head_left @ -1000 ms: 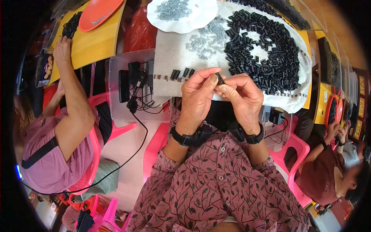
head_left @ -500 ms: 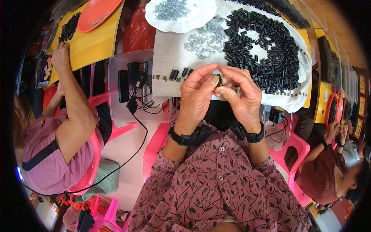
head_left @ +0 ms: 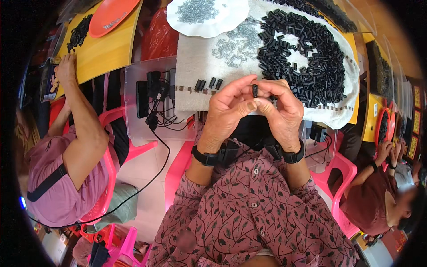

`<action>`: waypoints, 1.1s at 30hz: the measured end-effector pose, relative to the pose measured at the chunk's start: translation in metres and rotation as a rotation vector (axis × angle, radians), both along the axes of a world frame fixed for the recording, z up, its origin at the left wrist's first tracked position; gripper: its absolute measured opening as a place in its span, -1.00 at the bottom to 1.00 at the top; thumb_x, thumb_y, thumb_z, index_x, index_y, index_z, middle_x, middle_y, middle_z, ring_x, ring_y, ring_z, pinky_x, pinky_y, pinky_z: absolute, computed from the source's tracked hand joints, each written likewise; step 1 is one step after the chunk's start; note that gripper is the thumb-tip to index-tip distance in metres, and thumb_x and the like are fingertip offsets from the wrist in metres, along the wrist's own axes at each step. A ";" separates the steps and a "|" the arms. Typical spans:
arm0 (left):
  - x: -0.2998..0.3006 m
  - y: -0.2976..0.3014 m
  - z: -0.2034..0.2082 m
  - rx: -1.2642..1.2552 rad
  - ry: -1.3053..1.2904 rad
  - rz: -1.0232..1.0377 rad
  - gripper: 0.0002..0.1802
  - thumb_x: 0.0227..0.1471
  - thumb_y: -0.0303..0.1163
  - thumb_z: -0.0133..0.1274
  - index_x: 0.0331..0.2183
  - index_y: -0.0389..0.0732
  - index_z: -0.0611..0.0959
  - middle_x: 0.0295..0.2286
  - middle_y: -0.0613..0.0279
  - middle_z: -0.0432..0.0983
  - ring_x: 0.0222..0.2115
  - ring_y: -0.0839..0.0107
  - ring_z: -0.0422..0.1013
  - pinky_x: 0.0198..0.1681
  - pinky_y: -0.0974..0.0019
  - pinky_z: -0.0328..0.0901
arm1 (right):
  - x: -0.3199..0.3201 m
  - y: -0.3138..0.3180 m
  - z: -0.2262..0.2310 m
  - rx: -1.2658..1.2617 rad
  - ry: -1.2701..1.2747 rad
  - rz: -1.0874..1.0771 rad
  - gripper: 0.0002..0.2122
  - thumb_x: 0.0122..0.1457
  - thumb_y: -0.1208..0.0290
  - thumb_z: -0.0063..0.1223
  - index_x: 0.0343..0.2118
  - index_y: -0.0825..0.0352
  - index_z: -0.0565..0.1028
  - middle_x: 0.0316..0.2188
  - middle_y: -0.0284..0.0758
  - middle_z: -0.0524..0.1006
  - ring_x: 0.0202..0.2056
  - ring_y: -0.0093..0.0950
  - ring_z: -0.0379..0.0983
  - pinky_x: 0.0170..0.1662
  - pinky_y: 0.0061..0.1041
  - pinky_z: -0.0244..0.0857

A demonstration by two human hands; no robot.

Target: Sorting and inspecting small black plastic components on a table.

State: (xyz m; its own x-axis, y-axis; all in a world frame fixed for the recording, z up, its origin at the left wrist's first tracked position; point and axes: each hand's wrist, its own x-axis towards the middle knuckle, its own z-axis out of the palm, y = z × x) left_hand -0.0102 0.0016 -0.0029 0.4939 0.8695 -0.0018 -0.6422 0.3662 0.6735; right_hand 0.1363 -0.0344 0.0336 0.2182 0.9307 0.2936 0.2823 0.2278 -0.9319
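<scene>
Between the fingertips of both hands, just above the near edge of the towel, a small black cylinder (head_left: 255, 90) stands upright. My left hand (head_left: 227, 109) pinches it from the left, and my right hand (head_left: 283, 109) closes on it from the right, thumbs meeting below it. Past my hands, a ring-shaped heap of black cylinders (head_left: 331, 58) lies on the white towel (head_left: 191, 58). Beside that heap are scattered small clear-silver pieces (head_left: 235, 49). Several black cylinders (head_left: 213, 83) lie apart, left of my left hand.
A white scalloped plate (head_left: 200, 31) with silver pieces sits at the far side. Left of the towel, a clear plastic bin (head_left: 133, 107) holds cables and black devices. Co-workers sit at both sides, at yellow boards (head_left: 106, 44) with red plates (head_left: 104, 20). A cable crosses the left.
The black cylinder has been turned more upright in my fingertips, and my thumbs have come together. The left co-worker's hand has drawn slightly nearer.
</scene>
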 end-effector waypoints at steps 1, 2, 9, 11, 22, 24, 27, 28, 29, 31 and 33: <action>-0.001 0.001 -0.002 0.012 0.038 -0.011 -0.43 0.14 -0.57 0.18 0.17 -0.37 0.44 -0.10 0.16 0.55 -0.11 0.44 0.49 -0.03 0.39 0.41 | 0.000 -0.001 0.000 0.001 -0.003 -0.001 -0.69 0.00 0.70 0.32 -0.14 0.39 0.60 -0.26 -0.32 0.62 -0.29 -0.55 0.50 -0.20 -0.59 0.42; -0.001 0.001 -0.004 0.024 0.076 -0.022 -0.41 0.12 -0.57 0.20 0.17 -0.40 0.43 -0.09 0.13 0.54 -0.10 0.40 0.49 -0.01 0.36 0.41 | 0.000 -0.001 -0.001 0.002 -0.007 -0.001 -0.69 0.00 0.71 0.31 -0.15 0.39 0.60 -0.27 -0.31 0.62 -0.29 -0.55 0.51 -0.19 -0.59 0.43; -0.001 0.001 -0.009 0.088 0.100 0.016 -0.48 0.10 -0.60 0.21 0.11 -0.31 0.51 -0.16 0.16 0.62 -0.14 0.45 0.53 -0.04 0.38 0.45 | -0.004 -0.002 0.001 -0.002 0.024 -0.015 -0.72 0.01 0.72 0.30 -0.17 0.39 0.59 -0.29 -0.31 0.60 -0.31 -0.57 0.53 -0.19 -0.60 0.42; 0.000 0.000 -0.010 0.067 0.108 0.037 -0.50 0.09 -0.59 0.23 0.09 -0.31 0.54 -0.19 0.16 0.62 -0.19 0.46 0.54 -0.09 0.39 0.47 | -0.003 -0.004 -0.002 -0.031 0.036 -0.017 -0.73 0.01 0.71 0.30 -0.19 0.39 0.59 -0.30 -0.33 0.59 -0.31 -0.58 0.52 -0.20 -0.61 0.42; -0.003 -0.002 -0.008 0.037 0.100 0.021 -0.51 0.08 -0.54 0.25 0.07 -0.36 0.55 -0.22 0.14 0.62 -0.26 0.45 0.53 -0.14 0.38 0.43 | -0.008 -0.006 -0.007 0.012 0.230 -0.007 -0.77 0.03 0.73 0.29 -0.24 0.40 0.55 -0.30 -0.31 0.58 -0.31 -0.60 0.51 -0.24 -0.63 0.41; -0.002 -0.003 -0.006 0.032 0.092 0.023 -0.50 0.09 -0.54 0.25 0.07 -0.36 0.55 -0.23 0.14 0.63 -0.26 0.46 0.53 -0.14 0.38 0.43 | -0.008 -0.007 -0.005 0.006 0.246 -0.007 -0.76 0.03 0.73 0.29 -0.23 0.40 0.54 -0.30 -0.30 0.58 -0.31 -0.60 0.51 -0.25 -0.63 0.42; 0.000 -0.004 0.002 0.055 0.151 0.040 -0.53 0.13 -0.56 0.19 0.09 -0.35 0.54 -0.21 0.15 0.62 -0.22 0.45 0.52 -0.11 0.38 0.42 | -0.005 -0.008 -0.003 -0.095 0.158 -0.042 -0.76 0.03 0.73 0.30 -0.23 0.40 0.54 -0.29 -0.31 0.58 -0.31 -0.60 0.52 -0.25 -0.61 0.43; 0.002 -0.005 0.005 0.020 0.137 0.049 -0.54 0.15 -0.58 0.16 0.10 -0.35 0.54 -0.21 0.17 0.62 -0.25 0.50 0.51 -0.15 0.42 0.43 | -0.004 -0.006 -0.004 -0.054 0.124 -0.040 -0.76 0.03 0.73 0.30 -0.23 0.39 0.54 -0.29 -0.31 0.58 -0.32 -0.61 0.51 -0.26 -0.62 0.43; 0.004 -0.005 0.007 -0.015 0.123 0.057 -0.55 0.17 -0.60 0.14 0.10 -0.35 0.53 -0.21 0.19 0.61 -0.27 0.55 0.51 -0.18 0.46 0.44 | -0.004 -0.005 -0.004 -0.013 0.089 -0.038 -0.76 0.03 0.73 0.30 -0.23 0.39 0.54 -0.30 -0.32 0.58 -0.34 -0.61 0.50 -0.27 -0.62 0.42; 0.001 -0.005 0.002 -0.022 0.133 0.086 -0.56 0.18 -0.61 0.11 0.10 -0.34 0.53 -0.21 0.21 0.60 -0.28 0.56 0.50 -0.18 0.47 0.43 | -0.009 -0.003 0.001 -0.032 0.090 -0.027 -0.75 0.02 0.73 0.30 -0.23 0.38 0.55 -0.31 -0.32 0.58 -0.33 -0.59 0.51 -0.26 -0.62 0.42; -0.001 -0.005 0.004 -0.031 0.139 0.112 -0.57 0.19 -0.62 0.09 0.11 -0.34 0.53 -0.21 0.23 0.59 -0.28 0.57 0.49 -0.19 0.48 0.43 | -0.010 -0.002 0.004 -0.052 0.088 -0.019 -0.75 0.02 0.72 0.30 -0.22 0.37 0.56 -0.31 -0.32 0.58 -0.32 -0.58 0.51 -0.25 -0.61 0.42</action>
State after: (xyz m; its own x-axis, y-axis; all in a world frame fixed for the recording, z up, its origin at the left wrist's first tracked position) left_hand -0.0111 -0.0029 0.0009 0.3874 0.9174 -0.0911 -0.5812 0.3197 0.7484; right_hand 0.1263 -0.0367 0.0379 0.2584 0.9398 0.2235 0.2026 0.1735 -0.9638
